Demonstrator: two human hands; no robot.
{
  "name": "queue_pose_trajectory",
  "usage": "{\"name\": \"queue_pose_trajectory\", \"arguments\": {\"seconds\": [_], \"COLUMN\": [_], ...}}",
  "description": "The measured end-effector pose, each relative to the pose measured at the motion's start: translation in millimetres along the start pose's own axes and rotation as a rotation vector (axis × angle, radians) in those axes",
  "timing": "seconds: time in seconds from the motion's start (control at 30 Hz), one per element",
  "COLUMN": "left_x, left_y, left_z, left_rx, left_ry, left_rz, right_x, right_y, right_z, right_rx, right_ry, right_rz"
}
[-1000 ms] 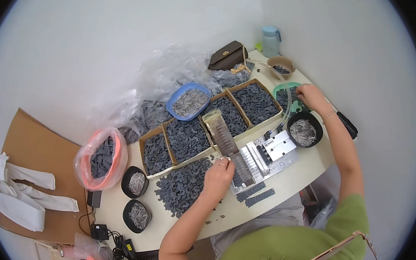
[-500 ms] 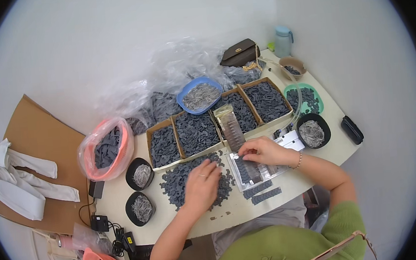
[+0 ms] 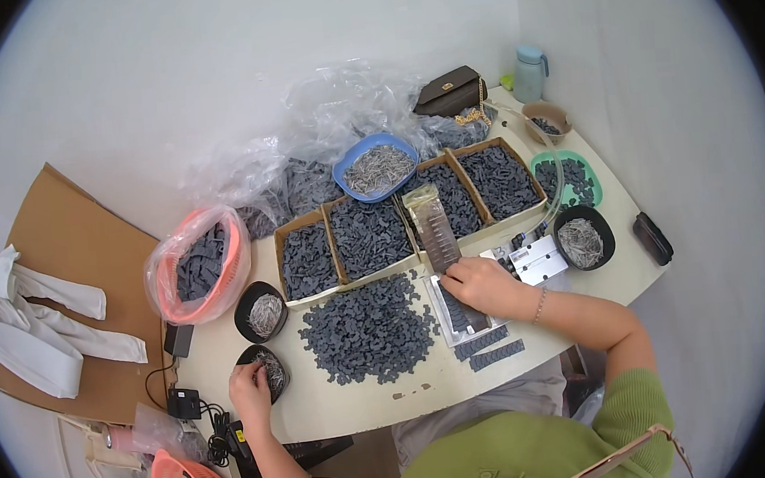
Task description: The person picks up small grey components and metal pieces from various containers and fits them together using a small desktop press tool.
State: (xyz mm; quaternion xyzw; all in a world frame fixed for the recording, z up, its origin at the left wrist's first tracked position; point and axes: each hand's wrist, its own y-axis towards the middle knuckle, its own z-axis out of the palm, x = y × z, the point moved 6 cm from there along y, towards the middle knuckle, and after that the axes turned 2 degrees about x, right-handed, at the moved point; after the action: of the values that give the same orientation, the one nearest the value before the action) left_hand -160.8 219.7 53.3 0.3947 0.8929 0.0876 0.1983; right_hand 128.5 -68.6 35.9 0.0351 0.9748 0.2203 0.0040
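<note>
My left hand (image 3: 251, 393) reaches into the near black bowl (image 3: 278, 393) of small silvery pins. Its fingertips are drawn together among the pins, and anything between them is too small to make out. My right hand (image 3: 487, 286) rests over a clear-edged tray fixture (image 3: 448, 328) that holds rows of dark grey parts. Its fingers are curled together, hiding what they touch. A ridged translucent strip (image 3: 433, 226) leans from the fixture toward the boxes. Left of the fixture spreads a pile of small dark grey parts (image 3: 367, 330). Two assembled grey strips (image 3: 490, 349) lie in front.
Cardboard boxes of grey parts (image 3: 310, 292) line the back, with a blue bowl of pins (image 3: 342, 186) on top. A second black bowl (image 3: 250, 330) and a pink plastic-lined basket (image 3: 169, 305) stand left. Right are a white device (image 3: 541, 261), another black bowl (image 3: 608, 253) and a green tray (image 3: 598, 188).
My left hand has left the grey pile and moved left and nearer to the near pin bowl. My right hand has shifted slightly, its fingers lower over the fixture.
</note>
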Motion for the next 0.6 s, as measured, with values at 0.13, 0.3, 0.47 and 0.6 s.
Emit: {"name": "queue_pose_trajectory", "arguments": {"seconds": [0.13,0.3,0.47,0.6], "left_x": [13.7,10.7,23.9,17.4], "left_y": [3.7,10.3,10.1,7.3], "left_z": [5.6,3.3,-1.7,-9.1], "left_rx": [0.039,0.098,0.114,0.109], "left_ry": [-0.032,-0.017,-0.116,-0.055], "left_rz": [-0.007,-0.037,-0.114,-0.155], "right_x": [11.0,14.5,8.4,8.7], "right_y": [-1.4,-3.1,-10.2,-8.8], "right_z": [-11.9,-11.8,-9.5,-9.2], "right_rx": [0.017,-0.001,-0.082,-0.020], "right_ry": [-0.059,-0.102,-0.039,-0.081], "right_rz": [0.000,0.028,0.016,0.030]}}
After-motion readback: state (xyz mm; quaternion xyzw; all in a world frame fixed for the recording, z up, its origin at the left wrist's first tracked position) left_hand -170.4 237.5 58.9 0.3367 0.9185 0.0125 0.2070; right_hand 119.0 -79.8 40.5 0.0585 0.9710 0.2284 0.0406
